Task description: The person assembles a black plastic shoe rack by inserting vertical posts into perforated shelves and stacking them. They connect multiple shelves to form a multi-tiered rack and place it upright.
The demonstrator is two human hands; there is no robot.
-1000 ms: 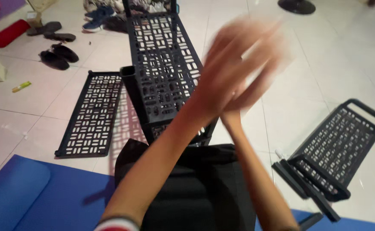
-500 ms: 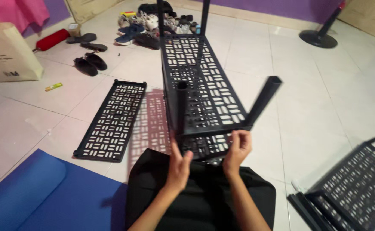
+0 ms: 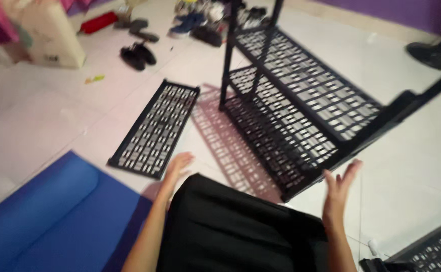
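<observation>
Black perforated plastic fills the view ahead, but both your hands are off it now. Your left hand (image 3: 176,168) is spread open with fingers apart, holding nothing, near the end of the loose black slotted shelf panel (image 3: 156,129) lying flat on the white tiled floor (image 3: 44,126). Your right hand (image 3: 339,189) is raised, palm open and empty, just beside the near corner of the black two-tier plastic rack (image 3: 296,121). Half a second ago both hands were at that rack's near edge; you have let go, and it stands tilted by itself beyond your black-clad lap. A blue foam mat (image 3: 54,221) lies at your left, shoes (image 3: 138,54) farther off.
</observation>
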